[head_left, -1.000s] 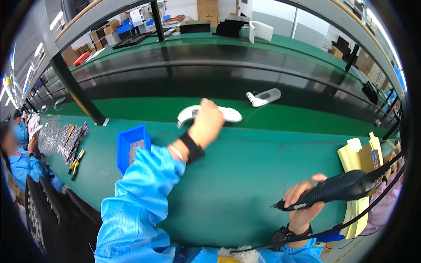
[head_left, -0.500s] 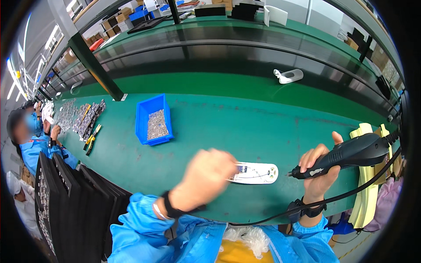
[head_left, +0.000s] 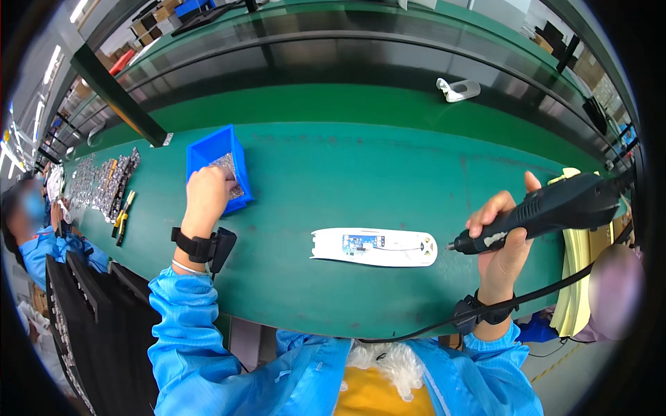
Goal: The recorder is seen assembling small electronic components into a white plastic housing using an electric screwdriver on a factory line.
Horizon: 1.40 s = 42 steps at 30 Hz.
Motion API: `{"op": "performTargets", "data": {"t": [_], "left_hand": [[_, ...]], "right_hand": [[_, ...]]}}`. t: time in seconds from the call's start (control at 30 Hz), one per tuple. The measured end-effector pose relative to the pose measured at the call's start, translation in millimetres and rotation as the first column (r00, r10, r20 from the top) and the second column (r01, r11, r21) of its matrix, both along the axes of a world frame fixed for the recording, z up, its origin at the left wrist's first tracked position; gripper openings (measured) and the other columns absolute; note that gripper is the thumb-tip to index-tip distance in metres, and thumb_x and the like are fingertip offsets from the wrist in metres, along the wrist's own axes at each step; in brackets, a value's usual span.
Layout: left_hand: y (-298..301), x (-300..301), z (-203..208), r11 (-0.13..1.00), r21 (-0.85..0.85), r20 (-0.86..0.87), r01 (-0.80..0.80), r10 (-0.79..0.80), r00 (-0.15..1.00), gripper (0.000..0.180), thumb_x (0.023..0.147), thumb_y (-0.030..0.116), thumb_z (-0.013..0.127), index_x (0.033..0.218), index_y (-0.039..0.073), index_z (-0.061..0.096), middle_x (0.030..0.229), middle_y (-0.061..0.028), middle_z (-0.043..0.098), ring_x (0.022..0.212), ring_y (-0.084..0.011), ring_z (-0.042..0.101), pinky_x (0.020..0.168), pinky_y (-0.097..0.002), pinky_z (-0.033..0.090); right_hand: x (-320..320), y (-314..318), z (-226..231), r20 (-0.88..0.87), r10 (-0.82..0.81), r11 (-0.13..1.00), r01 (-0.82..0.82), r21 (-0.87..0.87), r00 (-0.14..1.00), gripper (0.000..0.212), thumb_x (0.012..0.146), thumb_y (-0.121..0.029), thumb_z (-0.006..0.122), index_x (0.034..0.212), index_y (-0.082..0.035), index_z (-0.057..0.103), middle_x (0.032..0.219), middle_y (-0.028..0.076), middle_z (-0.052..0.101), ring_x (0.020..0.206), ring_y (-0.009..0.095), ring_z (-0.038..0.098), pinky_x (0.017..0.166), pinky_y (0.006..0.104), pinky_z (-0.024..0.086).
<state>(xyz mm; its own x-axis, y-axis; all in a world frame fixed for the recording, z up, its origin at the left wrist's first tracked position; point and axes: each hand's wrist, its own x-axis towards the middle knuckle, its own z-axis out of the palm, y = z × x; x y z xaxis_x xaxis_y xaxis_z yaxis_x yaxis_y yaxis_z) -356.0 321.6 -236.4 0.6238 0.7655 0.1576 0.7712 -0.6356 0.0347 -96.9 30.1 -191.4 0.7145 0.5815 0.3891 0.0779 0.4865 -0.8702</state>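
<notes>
My right hand is wrapped round a black electric screwdriver, its bit pointing left toward a long white plastic housing. The housing lies open side up on the bench, showing a blue circuit board and thin wires. At the left, my left hand reaches into a blue bin of small metal screws. Its fingers are curled down and pressed together among the screws; whatever they pinch is hidden.
Yellow-handled pliers and piled metallic parts lie at the far left, near a co-worker. Black racks stand at the lower left. A white plastic piece sits on the back ledge. A black cable crosses my right wrist.
My left hand has moved from the white housing leftward into the screw bin, uncovering the circuit board. The right hand still holds the screwdriver. The view has shifted.
</notes>
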Motion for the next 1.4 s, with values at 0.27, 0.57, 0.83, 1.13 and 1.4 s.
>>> {"op": "performTargets", "data": {"t": [0.27,0.57,0.83,1.13,1.4], "left_hand": [[0.7,-7.4,-0.6,0.990,0.073,0.280,0.119,-0.135,0.950,0.005,0.072,0.002,0.053,0.072,-0.002,0.057,0.070,-0.0150,0.057,0.063,-0.0315,0.055,0.060,-0.0385,0.044],[-128.6,31.2,49.1,0.563,-0.443,0.705,0.698,-0.262,0.659,0.010,0.073,0.008,0.061,0.067,0.003,0.054,0.067,-0.0038,0.055,0.057,-0.0128,0.051,0.051,-0.0222,0.040],[-196.1,62.2,15.2,0.459,-0.420,0.731,0.783,-0.340,0.591,0.009,0.070,0.006,0.065,0.077,0.006,0.060,0.074,-0.0040,0.055,0.064,-0.0165,0.053,0.058,-0.0273,0.040],[-201.1,61.9,7.6,0.705,-0.154,0.740,0.692,-0.382,0.553,0.012,0.063,0.015,0.070,0.074,0.013,0.065,0.068,0.0035,0.055,0.070,-0.0121,0.052,0.076,-0.0314,0.031],[-196.6,60.5,12.8,0.740,-0.172,0.686,0.650,-0.384,0.618,0.012,0.060,0.014,0.070,0.071,0.013,0.066,0.067,0.0043,0.056,0.074,-0.0125,0.052,0.084,-0.0389,0.027]], "right_hand": [[-11.8,15.6,7.1,0.023,0.012,0.996,-0.010,-0.091,1.000,0.090,0.068,-0.060,0.060,0.129,-0.005,0.022,0.066,0.010,0.053,0.053,0.017,0.056,0.052,0.0272,0.049],[-29.3,21.2,13.7,0.010,0.193,0.975,-0.193,0.109,0.981,0.079,0.077,-0.067,0.037,0.128,-0.008,0.024,0.055,0.001,0.041,0.037,0.011,0.040,0.038,0.0264,0.037],[-45.5,9.0,29.2,0.051,0.478,0.855,-0.478,0.202,0.877,0.073,0.080,-0.054,0.049,0.132,-0.013,0.018,0.063,0.006,0.050,0.046,0.017,0.052,0.049,0.0304,0.044],[-53.4,11.8,17.8,0.036,0.562,0.802,-0.555,0.221,0.826,0.068,0.079,-0.053,0.052,0.124,-0.011,0.023,0.065,0.009,0.053,0.049,0.019,0.054,0.048,0.0305,0.047],[-57.9,16.1,12.6,0.026,0.541,0.818,-0.533,0.218,0.841,0.067,0.078,-0.053,0.053,0.119,-0.010,0.024,0.062,0.009,0.052,0.048,0.019,0.054,0.048,0.0312,0.047]]}}
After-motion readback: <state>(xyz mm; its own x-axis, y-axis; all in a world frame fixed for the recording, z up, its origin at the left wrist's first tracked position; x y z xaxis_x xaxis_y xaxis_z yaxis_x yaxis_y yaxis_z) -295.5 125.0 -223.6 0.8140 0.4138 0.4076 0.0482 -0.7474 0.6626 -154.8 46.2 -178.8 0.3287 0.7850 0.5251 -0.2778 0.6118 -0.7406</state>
